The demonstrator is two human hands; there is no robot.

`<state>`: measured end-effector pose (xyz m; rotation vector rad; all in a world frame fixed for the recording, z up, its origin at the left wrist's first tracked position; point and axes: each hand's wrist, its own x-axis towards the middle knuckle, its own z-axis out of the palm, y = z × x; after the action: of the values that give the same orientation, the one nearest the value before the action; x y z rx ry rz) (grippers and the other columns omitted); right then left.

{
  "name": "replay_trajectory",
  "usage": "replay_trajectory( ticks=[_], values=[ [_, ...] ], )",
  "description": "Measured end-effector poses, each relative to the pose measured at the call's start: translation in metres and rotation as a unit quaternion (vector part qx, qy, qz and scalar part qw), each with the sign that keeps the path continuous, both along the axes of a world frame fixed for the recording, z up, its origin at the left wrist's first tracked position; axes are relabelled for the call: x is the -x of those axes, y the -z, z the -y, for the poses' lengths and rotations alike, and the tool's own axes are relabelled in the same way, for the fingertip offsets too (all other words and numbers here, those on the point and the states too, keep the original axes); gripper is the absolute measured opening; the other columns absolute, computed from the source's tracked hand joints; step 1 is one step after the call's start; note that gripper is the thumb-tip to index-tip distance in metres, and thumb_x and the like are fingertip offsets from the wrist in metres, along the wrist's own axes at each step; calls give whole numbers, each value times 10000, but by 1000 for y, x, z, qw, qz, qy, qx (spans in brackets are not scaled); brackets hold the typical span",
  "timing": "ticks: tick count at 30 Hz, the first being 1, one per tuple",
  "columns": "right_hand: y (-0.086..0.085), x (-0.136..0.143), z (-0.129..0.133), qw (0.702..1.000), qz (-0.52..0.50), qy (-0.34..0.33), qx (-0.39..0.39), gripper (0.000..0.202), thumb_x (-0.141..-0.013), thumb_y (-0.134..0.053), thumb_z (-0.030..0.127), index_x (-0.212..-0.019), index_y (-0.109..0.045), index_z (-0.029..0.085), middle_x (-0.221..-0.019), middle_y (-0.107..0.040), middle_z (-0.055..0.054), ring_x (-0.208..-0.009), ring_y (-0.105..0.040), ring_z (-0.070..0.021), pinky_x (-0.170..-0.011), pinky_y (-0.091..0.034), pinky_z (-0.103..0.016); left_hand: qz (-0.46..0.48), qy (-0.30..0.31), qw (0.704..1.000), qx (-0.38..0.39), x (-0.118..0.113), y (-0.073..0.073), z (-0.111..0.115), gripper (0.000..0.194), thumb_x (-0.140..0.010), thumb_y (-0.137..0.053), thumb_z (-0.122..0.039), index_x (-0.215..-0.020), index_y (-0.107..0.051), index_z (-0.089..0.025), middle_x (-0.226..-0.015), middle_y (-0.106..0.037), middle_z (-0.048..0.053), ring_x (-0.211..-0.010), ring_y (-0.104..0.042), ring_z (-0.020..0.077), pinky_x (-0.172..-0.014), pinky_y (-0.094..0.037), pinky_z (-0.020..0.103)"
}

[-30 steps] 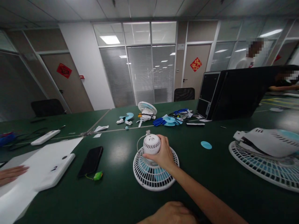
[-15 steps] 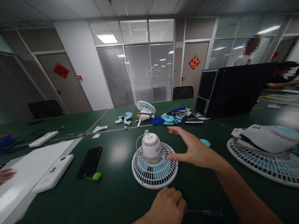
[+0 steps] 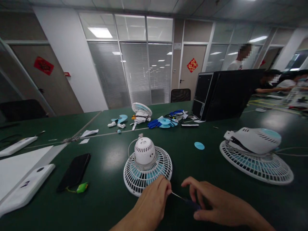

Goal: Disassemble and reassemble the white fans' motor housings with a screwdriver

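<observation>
A white fan head (image 3: 144, 150) lies grille-down on the green table, motor housing up, its blue blades showing through the grille. Over the near edge of its grille, my left hand (image 3: 154, 195) pinches the thin metal shaft of a screwdriver (image 3: 178, 195). The dark blue handle of that tool points right, toward my right hand (image 3: 211, 200). My right hand has its fingers curved and apart around the handle; whether they touch it is unclear.
Another fan (image 3: 257, 144) lies at the right. A phone (image 3: 75, 171) and white power bank (image 3: 26, 187) are left. Behind are a small fan (image 3: 141, 114), blue gloves (image 3: 155, 123), a blue disc (image 3: 199, 146) and a black computer case (image 3: 223, 94). People are at the back right.
My left hand has risen to the grille's near edge with the screwdriver shaft. My right hand has come down from beside the motor housing to the handle. The view has turned right.
</observation>
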<state>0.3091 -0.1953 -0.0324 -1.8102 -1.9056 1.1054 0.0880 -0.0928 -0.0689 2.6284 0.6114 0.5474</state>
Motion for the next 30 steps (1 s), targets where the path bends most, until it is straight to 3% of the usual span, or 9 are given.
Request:
replay_trajectory(
  ticks=[3,5,8,11,14,17,20,24,30],
  values=[
    [6,4,6,999,8,12,-42,171,-834,-617,296,-987,-661,235,-942,-660,-19,-843,-604,-172,-744,-472,-290,35,-5,997,64,0,-6,-1,180,-965,-367,-107,-891,-506,-195,-895,-605,51,-774,-595,182,-680,-462,283],
    [12,7,7,997,-13,24,-67,130,-882,-561,316,-903,-653,226,-912,-665,-17,-839,-605,-168,-733,-482,-287,55,-4,995,88,0,-6,0,191,-974,-356,-137,-864,-500,-198,-863,-597,48,-763,-583,181,-685,-457,284],
    [25,-1,-6,986,-28,63,-154,285,-851,-624,369,-1118,-623,267,-1093,-669,-30,-993,-621,-202,-856,-510,-338,81,-4,990,118,-2,-3,3,196,-975,-363,-173,-835,-498,-199,-823,-581,43,-744,-560,178,-685,-452,283],
    [41,-31,-40,948,104,181,-240,552,-851,-610,484,-1361,-509,297,-1389,-538,-54,-1277,-501,-262,-1063,-421,-435,97,-5,984,148,-4,-1,7,197,-980,-376,-211,-830,-503,-199,-812,-572,37,-747,-550,176,-701,-451,285],
    [53,-71,-83,909,176,308,-220,597,-929,-514,424,-1470,-392,202,-1560,-306,-154,-1456,-211,-379,-1148,-191,-628,93,-5,980,178,-5,-3,11,194,-975,-390,-214,-823,-509,-197,-815,-571,35,-753,-549,176,-710,-448,288],
    [63,-90,-115,897,205,353,-171,495,-957,-519,369,-1410,-468,177,-1528,-344,-185,-1429,-252,-414,-1098,-207,-705,86,1,979,187,-4,-4,15,194,-976,-390,-214,-824,-510,-194,-817,-570,35,-759,-547,175,-726,-444,292],
    [75,-77,-130,910,215,313,-165,447,-940,-587,366,-1350,-521,201,-1483,-424,-120,-1368,-382,-334,-1108,-284,-636,84,6,979,185,-2,-3,18,191,-978,-389,-212,-831,-509,-193,-833,-570,37,-784,-548,177,-750,-438,296],
    [89,-40,-129,932,204,224,-199,377,-975,-498,281,-1342,-556,220,-1499,-426,-119,-1424,-312,-345,-1131,-253,-624,78,7,978,191,-1,-2,19,180,-975,-393,-201,-837,-507,-193,-856,-574,39,-814,-546,178,-779,-434,299],
    [85,-13,-107,954,144,102,-241,401,-934,-470,237,-1310,-606,268,-1478,-484,-62,-1362,-447,-255,-1140,-345,-438,55,6,974,218,0,-8,21,170,-968,-402,-190,-841,-516,-187,-868,-581,40,-826,-544,178,-787,-430,299]
  ],
)
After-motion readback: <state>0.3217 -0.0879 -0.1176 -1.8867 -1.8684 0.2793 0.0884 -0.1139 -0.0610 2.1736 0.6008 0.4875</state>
